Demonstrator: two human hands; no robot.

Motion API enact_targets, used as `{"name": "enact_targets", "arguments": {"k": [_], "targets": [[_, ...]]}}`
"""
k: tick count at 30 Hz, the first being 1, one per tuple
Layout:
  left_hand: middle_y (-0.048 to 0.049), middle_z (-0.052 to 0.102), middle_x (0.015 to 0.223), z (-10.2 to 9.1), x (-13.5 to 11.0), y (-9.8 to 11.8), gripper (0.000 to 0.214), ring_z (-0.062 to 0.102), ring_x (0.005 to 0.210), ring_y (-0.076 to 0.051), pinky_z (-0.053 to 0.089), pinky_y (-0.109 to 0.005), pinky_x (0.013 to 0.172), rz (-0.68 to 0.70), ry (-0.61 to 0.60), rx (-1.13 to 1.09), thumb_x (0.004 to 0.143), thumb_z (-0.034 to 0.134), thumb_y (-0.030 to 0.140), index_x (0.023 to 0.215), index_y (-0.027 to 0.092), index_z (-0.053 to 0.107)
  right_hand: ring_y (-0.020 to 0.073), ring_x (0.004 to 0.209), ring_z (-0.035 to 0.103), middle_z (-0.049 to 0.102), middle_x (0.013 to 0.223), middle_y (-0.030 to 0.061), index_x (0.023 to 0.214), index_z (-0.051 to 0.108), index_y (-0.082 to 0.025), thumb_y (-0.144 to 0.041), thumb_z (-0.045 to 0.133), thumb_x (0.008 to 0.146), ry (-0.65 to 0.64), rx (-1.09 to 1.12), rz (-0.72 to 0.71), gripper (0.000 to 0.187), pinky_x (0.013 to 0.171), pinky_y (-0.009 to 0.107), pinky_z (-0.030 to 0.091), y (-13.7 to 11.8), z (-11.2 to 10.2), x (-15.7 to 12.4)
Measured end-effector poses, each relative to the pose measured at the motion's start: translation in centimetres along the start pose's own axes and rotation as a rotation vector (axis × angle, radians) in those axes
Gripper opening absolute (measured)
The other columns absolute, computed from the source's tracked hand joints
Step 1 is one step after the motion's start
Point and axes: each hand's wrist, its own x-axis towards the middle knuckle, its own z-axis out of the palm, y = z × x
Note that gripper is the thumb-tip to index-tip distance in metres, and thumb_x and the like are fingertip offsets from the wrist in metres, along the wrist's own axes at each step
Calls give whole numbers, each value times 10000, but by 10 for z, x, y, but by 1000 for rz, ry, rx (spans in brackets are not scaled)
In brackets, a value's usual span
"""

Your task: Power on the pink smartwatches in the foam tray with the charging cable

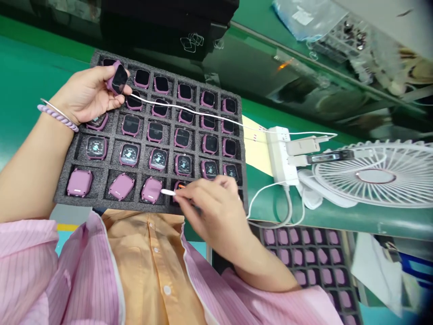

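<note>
"So, what is held by the left hand [91,90]?"

"A purple watch [118,79] is gripped between thumb and fingers, raised above the far left part of the foam tray [101,185]; a white cable [189,109] is stretched rightward from beside those fingers, towards the power strip [279,151] on the worktop [365,219]; whether it is joined to the watch cannot be told."

"And the right hand [216,207]?"

"A small white stick [168,192] is pinched in it; the tip is pointed left, at another watch [150,189] laid back up in the near row; whether that is touched cannot be told."

"And elsewhere?"

"Lit dials [158,159] are shown one row farther; a white fan [376,176] is placed at right."
</note>
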Motion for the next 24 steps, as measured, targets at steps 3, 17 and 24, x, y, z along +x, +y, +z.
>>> {"name": "enact_targets", "arguments": {"k": [3,17,24], "targets": [[-63,697,799,-5,2,-2,231,678,811,-141,498,-238,687,-23,-27,-17,1024,593,190,813,158,681,175,685,590,683,758,16,823,631,-182,-67,536,1046,-57,-24,-58,268,769,372,305,-15,19,4],[-46,717,795,-8,4,-3,238,702,836,-128,482,-291,800,-52,-60,15,1038,602,200,819,130,664,172,663,569,661,750,16,807,630,-180,-57,530,1035,-251,14,-110,278,778,345,311,-7,13,13],[-62,679,731,3,-3,-2,370,671,739,-125,515,-189,600,-29,-14,-23,1070,470,177,733,185,621,157,723,599,702,836,13,966,654,-176,-101,509,1063,-206,230,-14,190,786,333,325,1,3,17]]}}
